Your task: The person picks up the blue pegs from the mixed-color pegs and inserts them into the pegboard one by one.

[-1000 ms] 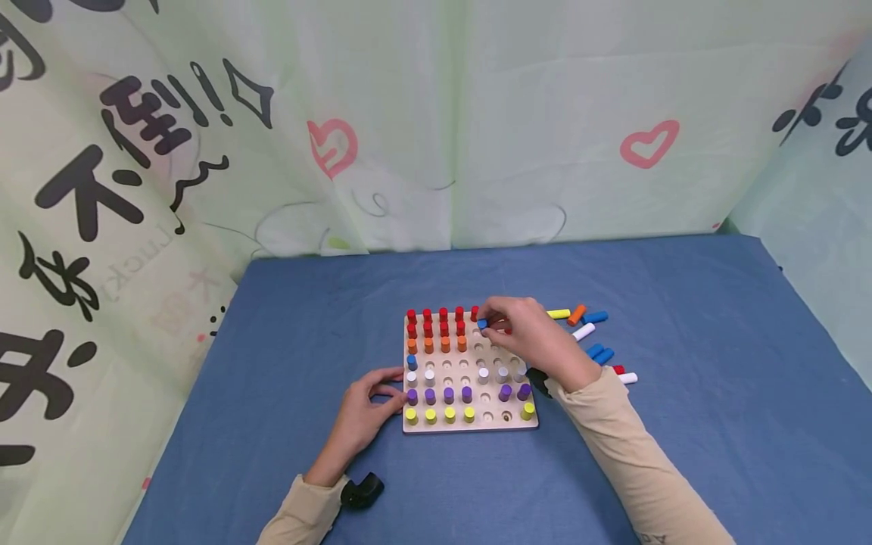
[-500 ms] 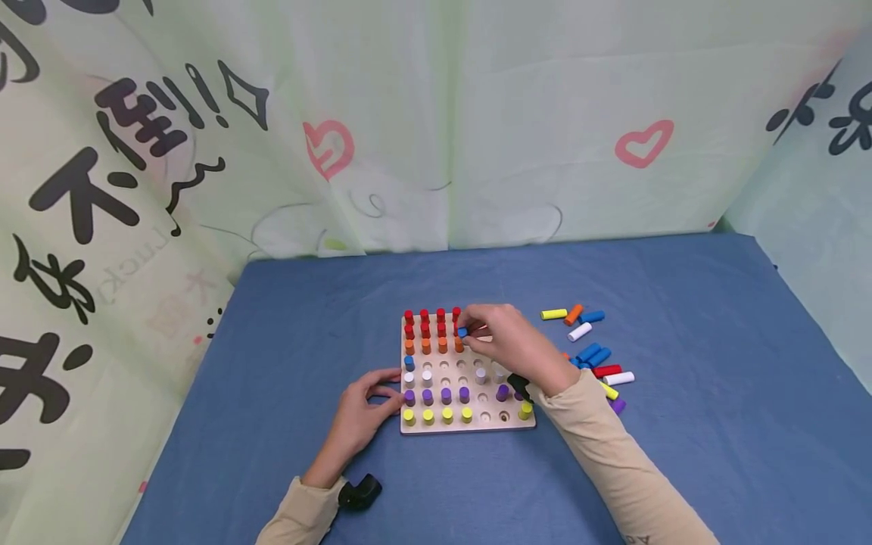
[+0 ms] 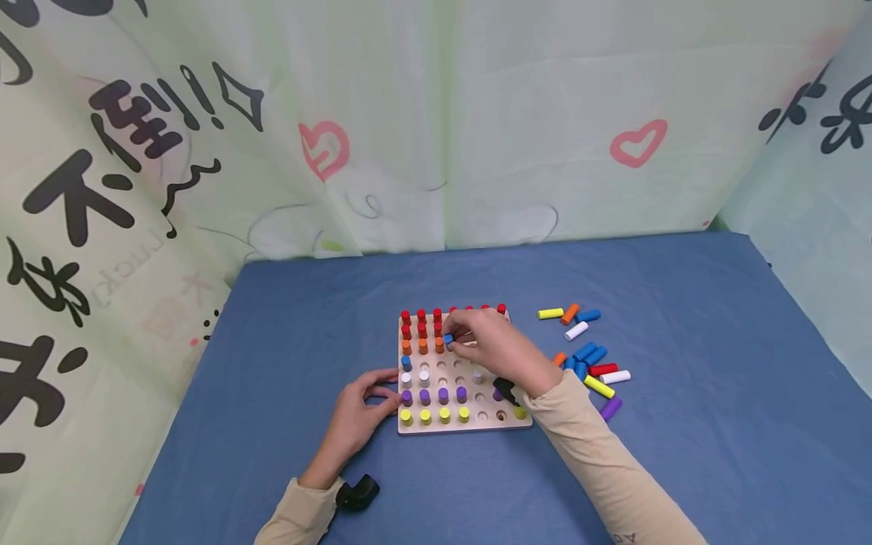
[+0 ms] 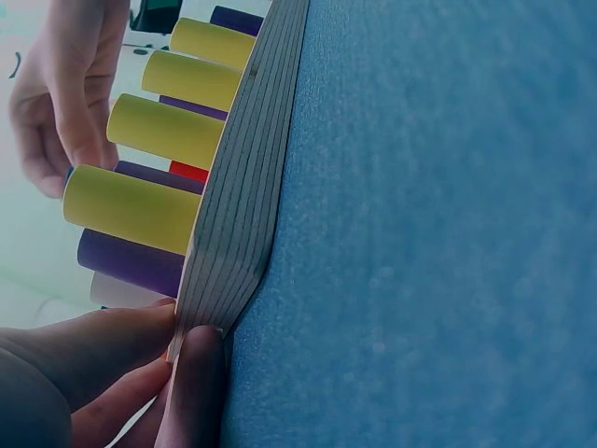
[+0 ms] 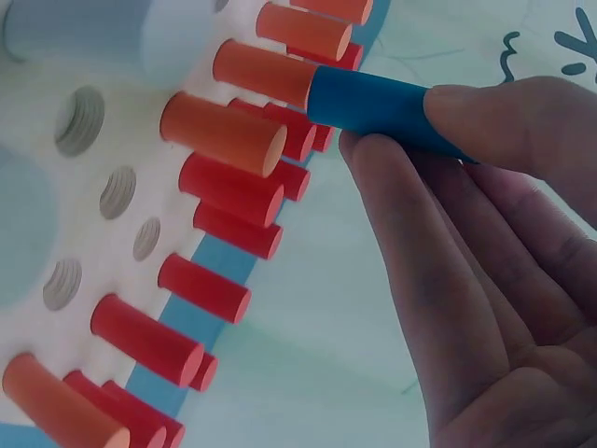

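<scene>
The right hand (image 3: 490, 342) pinches a blue peg (image 5: 378, 107) between thumb and fingers above the pegboard (image 3: 436, 429), next to the standing orange pegs (image 5: 222, 133); whether it touches one, I cannot tell. The left hand (image 3: 361, 409) grips the pegboard's left edge. A low sweep could knock the orange pegs askew, since they stand so near the blue peg's end. A slack pinch might drop it, and a weak left grip could let the pegboard slide on the worktop (image 3: 306, 318).
</scene>
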Demonstrator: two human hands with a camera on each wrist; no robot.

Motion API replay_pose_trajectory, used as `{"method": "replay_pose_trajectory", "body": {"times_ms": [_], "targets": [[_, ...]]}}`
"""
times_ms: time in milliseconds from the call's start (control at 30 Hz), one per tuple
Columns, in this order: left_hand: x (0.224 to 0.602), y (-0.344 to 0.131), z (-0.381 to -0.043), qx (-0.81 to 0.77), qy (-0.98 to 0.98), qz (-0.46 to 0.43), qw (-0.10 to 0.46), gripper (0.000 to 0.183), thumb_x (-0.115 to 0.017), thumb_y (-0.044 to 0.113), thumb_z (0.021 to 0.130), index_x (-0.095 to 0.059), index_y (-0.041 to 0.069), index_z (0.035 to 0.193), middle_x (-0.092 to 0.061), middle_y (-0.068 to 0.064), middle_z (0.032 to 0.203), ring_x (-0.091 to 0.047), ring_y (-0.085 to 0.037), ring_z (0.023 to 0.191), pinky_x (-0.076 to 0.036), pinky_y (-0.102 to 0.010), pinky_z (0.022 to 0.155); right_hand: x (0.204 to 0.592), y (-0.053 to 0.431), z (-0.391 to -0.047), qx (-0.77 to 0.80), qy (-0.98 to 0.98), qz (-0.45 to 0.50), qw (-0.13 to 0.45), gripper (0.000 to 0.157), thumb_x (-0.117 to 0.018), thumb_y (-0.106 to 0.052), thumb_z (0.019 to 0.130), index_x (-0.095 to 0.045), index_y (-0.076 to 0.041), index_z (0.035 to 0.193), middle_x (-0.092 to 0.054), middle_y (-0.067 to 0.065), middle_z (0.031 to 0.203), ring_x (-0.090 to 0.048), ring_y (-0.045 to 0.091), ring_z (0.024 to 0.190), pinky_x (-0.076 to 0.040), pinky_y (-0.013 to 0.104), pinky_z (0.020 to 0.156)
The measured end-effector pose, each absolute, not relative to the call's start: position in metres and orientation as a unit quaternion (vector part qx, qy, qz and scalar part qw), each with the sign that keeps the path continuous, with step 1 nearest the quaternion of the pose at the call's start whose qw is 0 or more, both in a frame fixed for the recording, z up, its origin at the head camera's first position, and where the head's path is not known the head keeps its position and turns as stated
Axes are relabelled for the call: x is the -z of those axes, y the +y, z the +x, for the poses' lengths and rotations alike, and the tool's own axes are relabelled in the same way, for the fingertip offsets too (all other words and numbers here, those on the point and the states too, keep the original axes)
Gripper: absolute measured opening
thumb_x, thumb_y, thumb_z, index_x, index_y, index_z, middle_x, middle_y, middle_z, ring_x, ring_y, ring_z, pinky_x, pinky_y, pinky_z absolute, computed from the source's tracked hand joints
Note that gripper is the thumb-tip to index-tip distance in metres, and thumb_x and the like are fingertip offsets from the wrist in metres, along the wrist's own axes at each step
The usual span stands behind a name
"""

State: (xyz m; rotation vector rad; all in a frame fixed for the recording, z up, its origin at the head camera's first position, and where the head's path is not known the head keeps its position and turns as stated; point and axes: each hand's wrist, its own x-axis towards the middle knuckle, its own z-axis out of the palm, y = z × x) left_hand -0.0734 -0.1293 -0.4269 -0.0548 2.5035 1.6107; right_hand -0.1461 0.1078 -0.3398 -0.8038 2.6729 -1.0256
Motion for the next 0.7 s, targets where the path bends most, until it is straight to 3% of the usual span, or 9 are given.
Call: {"method": "replay_pose_trajectory", "body": {"times_ms": [333,700], "targets": [[0.425,-0.128,-0.074,-0.552,0.829,-0.03,0.082,0.038,-0.073,0.007,0.089,-0.066,0.007,0.126,-0.071,-0.006,0.093,-0.07,-0.015,0.078,-0.058,-0.026,0.069,0.341,0.098,-0.145,0.351,0.889,-0.275,0.1,0.017,-0.074,-0.002,0.087,-0.069,-0.002,0.104,-0.07,0.006,0.097,-0.071,0.018,0.091,-0.058,0.032,0.083],[0.425,-0.129,-0.073,-0.547,0.832,-0.021,0.088,0.038,-0.073,0.011,0.09,-0.065,0.007,0.127,-0.071,-0.008,0.104,-0.069,-0.015,0.085,-0.057,-0.025,0.071,0.342,0.09,-0.144,0.355,0.883,-0.288,0.103,0.014,-0.072,-0.001,0.088,-0.069,-0.005,0.101,-0.07,0.006,0.096,-0.071,0.018,0.092,-0.057,0.032,0.084]]}}
